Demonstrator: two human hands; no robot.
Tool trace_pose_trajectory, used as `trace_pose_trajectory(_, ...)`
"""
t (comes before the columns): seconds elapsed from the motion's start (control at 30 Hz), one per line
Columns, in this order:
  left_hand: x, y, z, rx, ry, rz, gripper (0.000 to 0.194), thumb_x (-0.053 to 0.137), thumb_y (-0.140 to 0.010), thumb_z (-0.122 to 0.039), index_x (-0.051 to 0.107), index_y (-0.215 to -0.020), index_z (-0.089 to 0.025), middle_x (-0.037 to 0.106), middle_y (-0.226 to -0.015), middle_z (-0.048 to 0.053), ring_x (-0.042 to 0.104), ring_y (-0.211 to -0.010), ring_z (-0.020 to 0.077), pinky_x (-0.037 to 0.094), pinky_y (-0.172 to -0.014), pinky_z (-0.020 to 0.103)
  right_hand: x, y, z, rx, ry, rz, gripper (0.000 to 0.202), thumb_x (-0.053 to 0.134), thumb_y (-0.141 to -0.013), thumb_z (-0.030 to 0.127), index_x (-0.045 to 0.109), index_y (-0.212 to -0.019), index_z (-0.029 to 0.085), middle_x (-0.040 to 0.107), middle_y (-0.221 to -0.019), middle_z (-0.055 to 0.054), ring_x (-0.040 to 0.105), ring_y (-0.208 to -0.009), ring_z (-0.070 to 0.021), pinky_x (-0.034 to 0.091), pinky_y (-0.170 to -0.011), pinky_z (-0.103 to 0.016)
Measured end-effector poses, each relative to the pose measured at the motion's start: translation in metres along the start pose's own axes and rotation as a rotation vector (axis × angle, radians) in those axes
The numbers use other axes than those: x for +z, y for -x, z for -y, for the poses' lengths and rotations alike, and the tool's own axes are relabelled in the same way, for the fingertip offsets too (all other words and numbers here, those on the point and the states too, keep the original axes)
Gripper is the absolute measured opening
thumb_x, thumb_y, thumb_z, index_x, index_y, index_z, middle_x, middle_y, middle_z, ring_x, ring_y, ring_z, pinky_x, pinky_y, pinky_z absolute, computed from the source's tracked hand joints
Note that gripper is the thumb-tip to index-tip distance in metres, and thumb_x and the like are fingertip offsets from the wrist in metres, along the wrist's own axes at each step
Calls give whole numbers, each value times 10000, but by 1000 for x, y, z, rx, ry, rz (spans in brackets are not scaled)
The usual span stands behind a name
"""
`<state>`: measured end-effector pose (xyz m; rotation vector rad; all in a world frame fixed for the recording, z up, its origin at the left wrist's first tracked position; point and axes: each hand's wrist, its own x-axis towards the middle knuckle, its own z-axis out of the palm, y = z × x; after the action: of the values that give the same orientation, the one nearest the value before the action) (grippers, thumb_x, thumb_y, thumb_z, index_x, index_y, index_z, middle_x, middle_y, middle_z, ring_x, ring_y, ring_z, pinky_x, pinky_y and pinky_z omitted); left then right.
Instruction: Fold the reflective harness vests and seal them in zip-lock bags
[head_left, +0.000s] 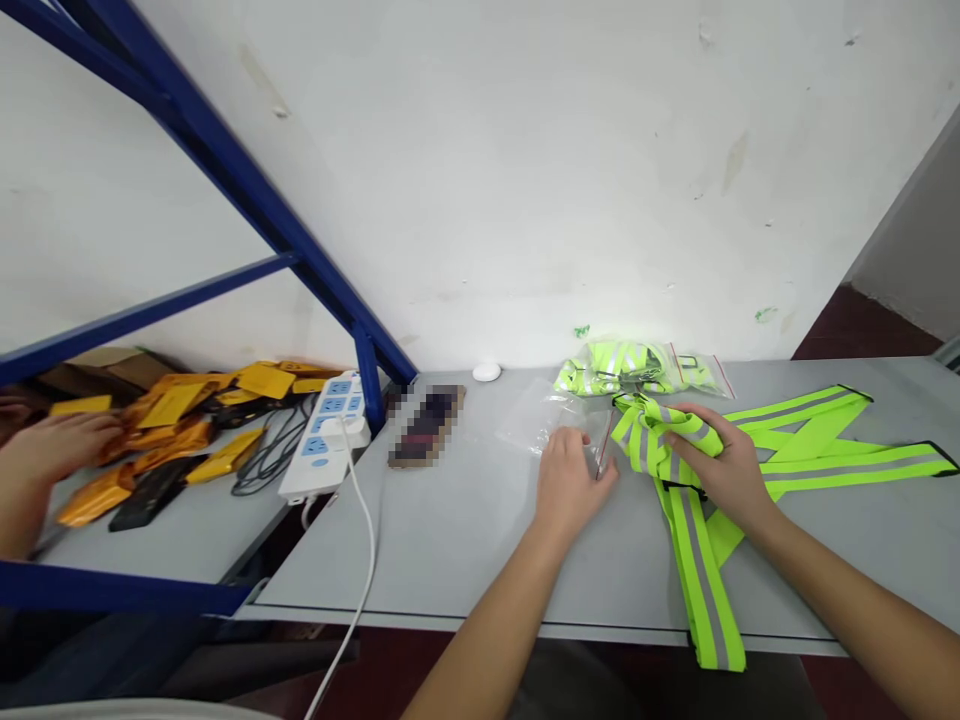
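Observation:
My right hand [724, 470] is closed round a folded bundle of neon-yellow reflective strap [641, 440] with grey stripes, held just over the table. One strap end hangs over the table's front edge. More reflective straps [862, 465] with black buckles lie spread to the right, partly under my right wrist. To the left of the bundle, my left hand [570, 485] has its fingers bent at the edge of a flat, clear zip bag [536, 420] with a red line by its opening. The fingertips partly hide the bag's edge.
Behind the bundle lie bagged reflective straps [622, 365]. Left of them are a white oval object [487, 371], a blurred phone-like item [427, 428] and a power strip [322, 440] with a white cable. Beyond the blue frame [247, 190], another person's hand [67, 440] rests near yellow packets [180, 405].

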<state>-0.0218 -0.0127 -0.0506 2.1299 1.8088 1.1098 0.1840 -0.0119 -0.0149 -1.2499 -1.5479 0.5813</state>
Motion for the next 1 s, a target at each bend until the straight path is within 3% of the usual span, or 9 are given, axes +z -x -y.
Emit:
trace_pose_trajectory(0.1,-5,4,-6,85,112,-58,121,528,-822,-303,452,-833,-209,529,-814,34,525,-798,205,446,-719,356,0,2,3,22,-5,-1,244,677,-794,326,670,-1029,260,716,-1038,-27,673,-968,-274,562,-805,-399)
trace_pose_trajectory(0.2,-10,10,-17,6,420,46,185,428,-913,-362,470,-822,-206,524,-710,0,509,-649,148,429,-623,292,2,9,9,-53,-7,-22,238,662,-814,309,654,-1046,256,715,-1055,-37,675,-982,-274,565,-817,-405)
trace_pose_trajectory(0.3,-9,15,-28,-181,782,272,374,388,-922,-540,520,-835,-201,553,-648,-4,512,-537,133,409,-520,279,5,18,12,-382,-4,-15,280,617,-851,238,612,-1130,259,693,-1129,-72,658,-1041,-268,560,-854,-424)
trace_pose_trajectory(0.43,-9,10,-37,-381,1290,509,774,229,-791,-818,538,-1145,-203,669,-856,99,632,-720,230,486,-598,364,10,23,11,-953,96,116,317,530,-909,196,585,-1220,223,702,-1128,-95,595,-1169,-249,555,-918,-431)
trace_pose_trajectory(0.53,-17,3,-35,-567,1538,665,911,133,-758,-846,431,-1327,-200,675,-992,145,658,-851,284,503,-700,434,17,24,10,-1122,244,193,288,558,-893,112,626,-1143,236,707,-1138,-36,561,-1211,-204,511,-1012,-425)
trace_pose_trajectory(0.67,-29,-3,-26,-701,1713,823,648,442,-835,-585,451,-1338,-178,647,-1139,148,635,-1009,288,463,-881,441,25,28,13,-1181,293,227,209,667,-828,119,667,-1020,200,714,-1119,-5,559,-1199,-232,465,-1049,-474)
trace_pose_trajectory(0.77,-29,-2,-20,-770,1803,860,491,532,-814,-316,507,-1280,-164,652,-1132,127,634,-1010,263,443,-915,402,27,30,13,-1147,258,231,160,589,-867,125,666,-998,175,725,-1068,-26,579,-1151,-238,471,-1029,-467)
trace_pose_trajectory(0.87,-26,0,-17,-835,1805,750,417,588,-765,-224,569,-1177,-160,673,-1038,94,656,-886,215,476,-798,311,26,30,11,-1086,227,259,247,427,-921,164,637,-1051,164,720,-1044,-63,590,-1095,-236,453,-1011,-495)
trace_pose_trajectory(1.0,-23,0,-20,-830,1753,548,430,630,-747,-197,566,-1172,-183,670,-935,41,646,-778,173,467,-652,240,24,26,9,-950,221,267,283,529,-860,263,572,-1125,174,678,-1096,-101,580,-1041,-251,443,-953,-504)
